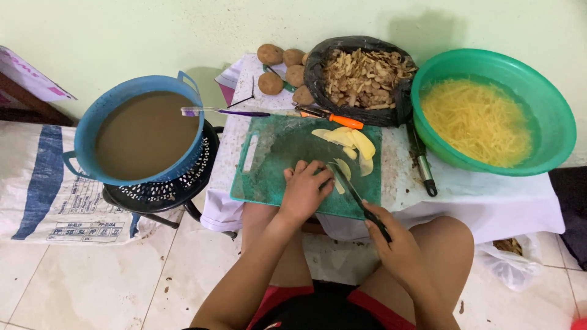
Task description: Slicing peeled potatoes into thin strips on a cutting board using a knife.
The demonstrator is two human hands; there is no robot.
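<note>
Potato shreds (477, 122) in green basin (553, 101)

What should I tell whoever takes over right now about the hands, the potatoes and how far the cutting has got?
Left hand: pressed down on a potato piece on the green cutting board.
Right hand: gripping the knife, blade angled at the piece beside the left fingers.
Done: potato slices lie on the board's far side; the green basin holds potato strips in water; the black bag is full of peelings.
Left: the slices are not yet cut into strips; whole unpeeled potatoes wait at the back, by the orange-handled peeler.
The blue basin of murky water stands to the left.
</note>
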